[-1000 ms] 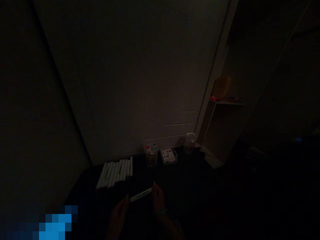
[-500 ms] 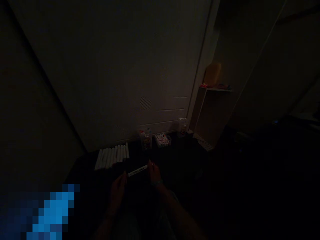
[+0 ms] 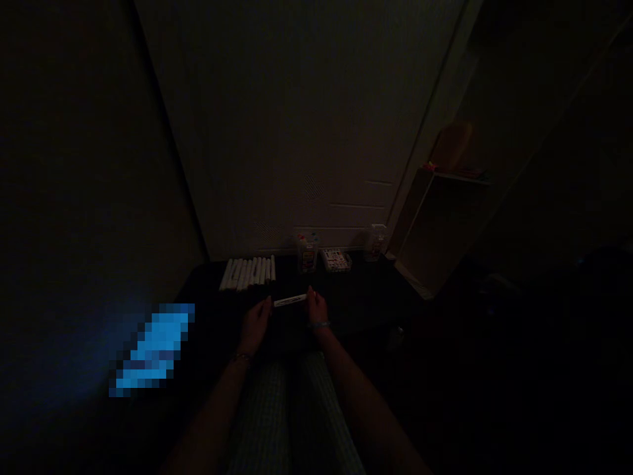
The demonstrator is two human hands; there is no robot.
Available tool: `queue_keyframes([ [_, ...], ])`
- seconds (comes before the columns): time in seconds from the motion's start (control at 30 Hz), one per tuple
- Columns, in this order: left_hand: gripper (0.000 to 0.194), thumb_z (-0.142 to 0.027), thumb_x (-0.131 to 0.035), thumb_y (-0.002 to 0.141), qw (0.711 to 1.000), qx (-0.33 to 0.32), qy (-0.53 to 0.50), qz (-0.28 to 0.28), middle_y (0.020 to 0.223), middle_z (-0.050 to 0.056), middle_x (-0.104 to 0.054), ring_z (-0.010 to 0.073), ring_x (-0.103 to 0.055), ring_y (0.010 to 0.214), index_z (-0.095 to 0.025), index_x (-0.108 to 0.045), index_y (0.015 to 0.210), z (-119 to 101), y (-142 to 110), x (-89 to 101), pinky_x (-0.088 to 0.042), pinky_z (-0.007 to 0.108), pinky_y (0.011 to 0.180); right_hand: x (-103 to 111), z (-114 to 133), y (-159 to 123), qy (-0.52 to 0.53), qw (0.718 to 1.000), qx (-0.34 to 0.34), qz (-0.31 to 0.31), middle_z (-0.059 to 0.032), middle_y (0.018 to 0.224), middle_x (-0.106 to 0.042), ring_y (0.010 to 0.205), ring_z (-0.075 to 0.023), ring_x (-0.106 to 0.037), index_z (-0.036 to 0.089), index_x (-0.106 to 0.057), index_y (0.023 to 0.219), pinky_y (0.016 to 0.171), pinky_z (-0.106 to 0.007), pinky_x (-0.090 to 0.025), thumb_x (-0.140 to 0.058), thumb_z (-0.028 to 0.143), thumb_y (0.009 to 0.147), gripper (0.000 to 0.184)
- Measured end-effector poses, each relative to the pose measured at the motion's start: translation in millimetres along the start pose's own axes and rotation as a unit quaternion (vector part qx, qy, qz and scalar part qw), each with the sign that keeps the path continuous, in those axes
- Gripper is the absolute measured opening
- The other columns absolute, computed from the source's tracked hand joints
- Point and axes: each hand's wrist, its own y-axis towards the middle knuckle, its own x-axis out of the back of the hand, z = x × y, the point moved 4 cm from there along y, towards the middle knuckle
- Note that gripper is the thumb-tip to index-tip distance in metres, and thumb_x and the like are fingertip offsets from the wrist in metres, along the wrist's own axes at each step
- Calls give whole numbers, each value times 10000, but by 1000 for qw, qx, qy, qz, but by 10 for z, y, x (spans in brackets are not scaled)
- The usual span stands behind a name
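A white marker (image 3: 291,301) with dark print along its barrel is held nearly level between my hands, above the dark table (image 3: 346,300). My left hand (image 3: 256,322) grips its left end with the fingertips. At the other end, my right hand (image 3: 317,309) is closed on it, thumb up. Beyond my left hand lies a row of several white markers (image 3: 247,274), side by side. Dim light hides the finer detail of my fingers.
Along the wall stand a clear plastic container (image 3: 307,256) with things in it, a low printed box (image 3: 336,260) and another clear container (image 3: 376,244). A wooden shelf unit (image 3: 448,224) rises at the right. A blurred bright blue screen (image 3: 155,349) glows at lower left.
The view has shifted, so the table and things on it appear higher and my forearms and legs show more. Both hands still hold the marker, which now looks closer to level.
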Motion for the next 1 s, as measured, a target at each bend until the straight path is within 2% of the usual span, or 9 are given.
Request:
queue_keyframes([
  [0.13,445,-555,-344,755,1000,-10,8,-20,581,-14,-497,107,-423,566,-161,-513,636,-2,4,8,-324,201,536,-24,-46,30,3,1000,2,12,39,479,-403,467,-67,-343,153,-464,556,430,-183,-240,-347,544,759,456],
  [0.3,430,-534,-330,768,999,-21,34,-32,599,-7,-518,116,-444,594,-167,-520,646,5,23,13,-331,202,553,-48,-46,74,-76,997,29,3,25,501,-444,488,-78,-373,160,-482,549,452,-191,-240,-331,492,791,438],
  [0.47,447,-547,-331,760,998,-14,48,-37,629,-3,-548,123,-465,609,-164,-547,682,25,31,23,-340,206,568,-36,-15,52,-159,985,22,-69,-14,574,-531,539,-110,-434,174,-529,606,501,-212,-265,-362,454,803,381],
  [0.73,443,-545,-342,755,997,-30,75,-5,631,0,-565,132,-485,606,-169,-563,676,94,60,-38,-342,215,570,-2,-44,126,-77,996,39,-23,34,547,-463,522,-77,-388,162,-488,606,487,-174,-274,-335,488,793,405],
  [0.87,466,-566,-345,743,998,-8,50,-24,651,12,-581,141,-496,629,-161,-572,699,97,65,-13,-352,216,571,-9,-15,77,-106,992,56,-32,25,541,-478,521,-86,-406,171,-490,590,488,-184,-275,-340,486,800,408],
  [1.0,494,-593,-363,721,999,8,7,-48,663,14,-588,140,-499,643,-151,-585,722,29,42,46,-361,212,572,-43,12,12,-142,988,43,-51,-5,529,-508,508,-111,-426,183,-498,567,483,-212,-261,-356,481,805,407],
])
